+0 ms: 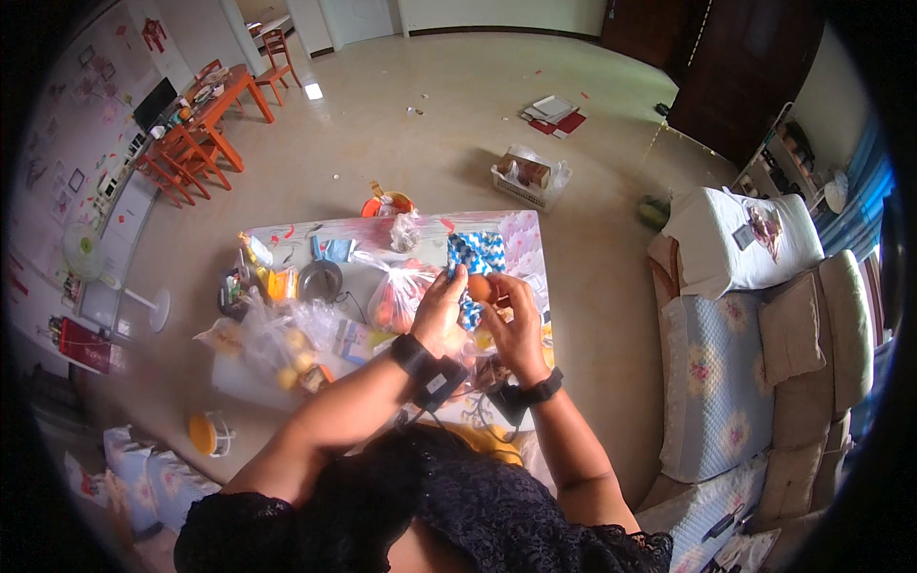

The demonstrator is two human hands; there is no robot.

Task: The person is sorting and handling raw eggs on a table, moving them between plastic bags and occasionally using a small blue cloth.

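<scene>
Over the coffee table (pixel 286 390), my left hand (pixel 442 315) grips a blue-and-white knitted piece (pixel 478 251), thumb pointing up along its edge. My right hand (pixel 517 322) has its fingers and thumb around a small rounded orange-brown object (pixel 482 289), which looks like an egg. That object rests against the knitted piece, and part of it is covered by my fingers. Left of my hands sits a tied clear plastic bag (pixel 396 294) with reddish round fruit inside. Dark straps with small boxes and cables are on both wrists.
The table also bears a bag of yellow fruit (pixel 290 358), a dark round dish (pixel 320 281), a blue packet (pixel 333 249) and a crumpled plastic bag (pixel 405 233). Beyond its far edge stand an orange bucket (pixel 387 204) and a white basket (pixel 526 188). A sofa (pixel 716 387) is at right.
</scene>
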